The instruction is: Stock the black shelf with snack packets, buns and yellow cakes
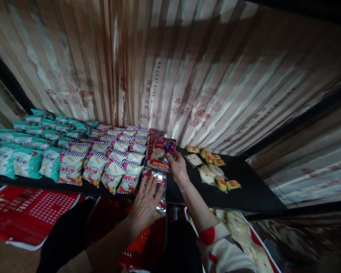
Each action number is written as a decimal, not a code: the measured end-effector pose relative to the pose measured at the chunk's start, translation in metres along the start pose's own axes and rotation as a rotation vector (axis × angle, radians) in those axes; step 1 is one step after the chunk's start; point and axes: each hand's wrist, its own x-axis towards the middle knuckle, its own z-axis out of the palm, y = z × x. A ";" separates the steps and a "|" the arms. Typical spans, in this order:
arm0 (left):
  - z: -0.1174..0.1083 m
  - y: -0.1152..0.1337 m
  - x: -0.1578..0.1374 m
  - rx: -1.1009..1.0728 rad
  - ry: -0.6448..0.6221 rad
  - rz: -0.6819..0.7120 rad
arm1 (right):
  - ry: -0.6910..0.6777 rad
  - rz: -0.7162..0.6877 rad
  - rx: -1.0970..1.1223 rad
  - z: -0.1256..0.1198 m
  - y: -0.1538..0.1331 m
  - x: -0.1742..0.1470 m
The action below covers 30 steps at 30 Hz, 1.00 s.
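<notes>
Pinched by one edge, a flat red snack packet is in my right hand, its thumb lying on the front. My left hand lies palm down, fingers spread, on a shiny silver-and-red packet at the shelf's front edge. Behind the held packet, more red packets lie in a column toward the curtain. Immediately left are rows of white snack bags with striped edges. Teal snack bags fill the far left.
On the right of the black shelf are round pale packaged cakes and small yellow packets. A printed curtain hangs behind. Below stand a red basket at left and a bin of pale packaged goods at right.
</notes>
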 end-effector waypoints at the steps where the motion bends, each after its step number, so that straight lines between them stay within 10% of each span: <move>1: 0.000 0.000 0.000 -0.001 0.001 0.003 | 0.016 -0.022 -0.118 0.003 0.002 0.008; 22: 0.001 -0.003 0.000 -0.029 -0.058 0.005 | -0.114 -0.114 -0.975 0.024 -0.005 0.051; 30: -0.003 -0.002 0.000 -0.035 -0.035 0.003 | -0.177 -0.478 -1.118 0.037 -0.016 0.037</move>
